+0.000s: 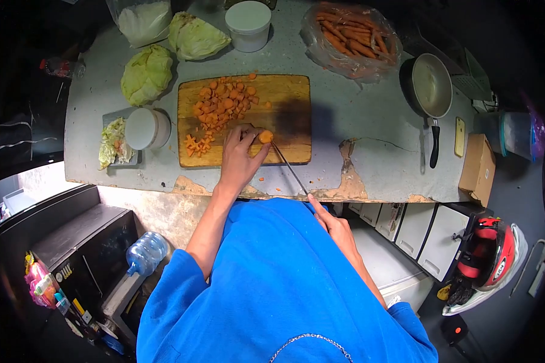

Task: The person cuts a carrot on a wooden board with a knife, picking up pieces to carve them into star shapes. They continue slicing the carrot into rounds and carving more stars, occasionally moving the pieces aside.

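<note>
My left hand [241, 148] is closed on a carrot [265, 137], its round cut end facing right. It rests over the lower middle of a wooden cutting board [293, 91]. My right hand [331, 219] grips a knife [289, 166] by the handle, near the table's front edge. The knife's thin blade slants up and left, with its tip beside the carrot's cut end; whether it touches cannot be made out. Chopped carrot pieces [224, 103] are heaped on the board's upper left, with smaller bits [198, 145] below them.
Left of the board are a cabbage [146, 74], a cut cabbage [198, 36], a lidded tub [147, 129] and vegetable scraps [116, 142]. Behind stands a white tub [248, 25]. To the right are bagged carrots [354, 39] and a frying pan [432, 85]. The table's front edge [345, 192] is chipped.
</note>
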Available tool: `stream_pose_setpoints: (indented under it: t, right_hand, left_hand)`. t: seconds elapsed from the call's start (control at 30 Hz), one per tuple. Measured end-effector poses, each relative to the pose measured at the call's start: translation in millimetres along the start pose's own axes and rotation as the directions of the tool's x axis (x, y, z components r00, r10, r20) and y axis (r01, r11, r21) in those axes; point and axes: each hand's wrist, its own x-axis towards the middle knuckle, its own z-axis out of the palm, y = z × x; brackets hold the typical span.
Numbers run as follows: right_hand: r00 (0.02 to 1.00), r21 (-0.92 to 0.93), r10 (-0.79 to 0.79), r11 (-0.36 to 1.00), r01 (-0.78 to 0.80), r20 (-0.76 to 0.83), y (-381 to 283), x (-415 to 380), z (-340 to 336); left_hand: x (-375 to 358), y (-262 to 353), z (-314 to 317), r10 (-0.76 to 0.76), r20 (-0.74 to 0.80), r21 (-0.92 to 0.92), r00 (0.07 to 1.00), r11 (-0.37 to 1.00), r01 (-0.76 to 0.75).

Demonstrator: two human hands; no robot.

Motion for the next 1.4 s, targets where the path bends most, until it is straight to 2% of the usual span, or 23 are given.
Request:
stream_pose_setpoints:
  t: [0.07,0.13,0.27,0.33,0.37,0.43,0.47,0.53,0.57,0.63,0.7,0.77,0.93,1.03,1.1,1.17,1.23,1.4]
  right_hand:
    - [1.0,-0.002,0.006,1.0,-0.006,-0.003,2,1,2]
    - [0.986,-0.102,-0.132,0.987,0.122,-0.099,9,1,7]
    - [0.999,-0.222,-0.013,0.975,0.005,-0.036,-14,-2,-2]
    - [0.993,-0.165,0.111,0.981,-0.102,0.043,-21,1,-7]
    - [0.993,-0.157,0.11,0.982,-0.103,0.033,-14,3,-7]
    - [0.999,0.147,0.036,0.989,-0.034,-0.011,8,12,-8]
    - [0.999,0.15,0.029,0.988,-0.026,-0.021,10,11,-6]
    - [0.984,0.072,-0.15,0.985,0.158,-0.101,13,5,0]
    - [0.995,0.074,-0.076,0.994,0.081,-0.071,3,-2,-2]
    - [0.998,0.028,-0.033,0.999,0.034,-0.048,0,-8,-3]
    - [0.999,-0.018,0.016,1.0,-0.017,-0.031,2,-8,-1]
    - [0.986,-0.018,-0.119,0.993,0.117,-0.114,9,-7,2]
    - [0.992,-0.093,-0.093,0.992,0.085,-0.084,-7,-1,-7]
    - [0.99,-0.126,-0.106,0.988,0.093,-0.095,-4,2,-9]
    - [0.988,-0.14,-0.122,0.984,0.108,-0.095,1,5,-10]
    - [0.971,-0.17,-0.211,0.967,0.19,-0.114,6,6,-15]
    - [0.971,-0.201,-0.218,0.96,0.195,-0.096,8,8,-21]
    - [0.974,-0.274,-0.221,0.941,0.201,-0.045,12,14,-31]
  left_hand:
    - [0,-1,0,0.019,-0.008,0.026,1.0,0.999,-0.019]
    - [1,2,-1,0.017,-0.009,0.014,1.0,1.0,-0.017]
    - [2,3,-3,0.033,-0.002,0.022,0.999,0.999,-0.033]
    - [5,4,-5,-0.006,0.032,-0.03,0.999,1.0,0.007]
    - [6,3,-5,0.005,0.036,-0.03,0.999,1.0,-0.004]
    - [7,1,-4,0.017,0.046,-0.024,0.999,1.0,-0.016]
    - [9,1,-4,0.029,0.043,-0.024,0.999,0.999,-0.028]
    - [9,1,-5,0.049,0.046,-0.002,0.998,0.999,-0.049]
    - [9,2,-8,0.047,0.041,0.001,0.998,0.999,-0.047]
    - [9,6,-11,-0.008,0.062,-0.052,0.998,0.999,0.011]
    - [8,4,-9,0.018,0.056,-0.043,0.998,0.999,-0.015]
    - [7,3,-10,0.047,0.059,-0.034,0.997,0.998,-0.045]
    - [7,1,-13,0.086,0.113,0.006,0.99,0.996,-0.087]
    - [9,0,-16,0.049,0.173,-0.017,0.984,0.999,-0.047]
    - [9,1,-17,0.042,0.178,-0.015,0.983,0.999,-0.04]
    - [10,1,-17,0.035,0.186,-0.016,0.982,0.999,-0.033]
    - [9,2,-16,0.075,0.149,0.024,0.986,0.997,-0.079]
    - [9,1,-15,0.08,0.151,0.03,0.985,0.996,-0.085]
